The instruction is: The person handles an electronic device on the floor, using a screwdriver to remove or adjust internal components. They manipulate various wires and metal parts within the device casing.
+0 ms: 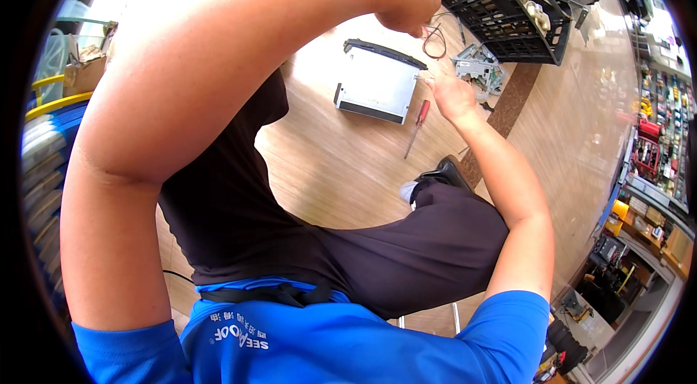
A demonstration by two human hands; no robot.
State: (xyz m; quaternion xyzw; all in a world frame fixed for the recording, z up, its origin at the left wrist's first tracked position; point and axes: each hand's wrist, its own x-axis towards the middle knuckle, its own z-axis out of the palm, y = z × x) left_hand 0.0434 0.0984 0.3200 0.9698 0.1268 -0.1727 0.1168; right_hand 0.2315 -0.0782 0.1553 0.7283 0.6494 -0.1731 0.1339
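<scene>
A silver metal box (377, 79) with a black edge strip lies on the wood-look floor. My right hand (454, 99) is at its right side, fingers pinched around a thin metallic piece whose kind I cannot make out. Reaching across the top, my left hand (414, 6) is curled beyond the box, near a loop of thin dark red wire (435, 44). Its fingertips are mostly hidden, and what they hold does not show. A red-handled screwdriver (422, 115) lies on the floor beside the box. Metal bracket parts (479, 70) rest to the right of the wire.
A black plastic crate (501, 10) with assorted parts stands at the upper right. My dark shoe (454, 172) is below the box, along a brown floor strip (514, 97). Stocked shelves (657, 137) line the far right; blue and yellow items are at the left.
</scene>
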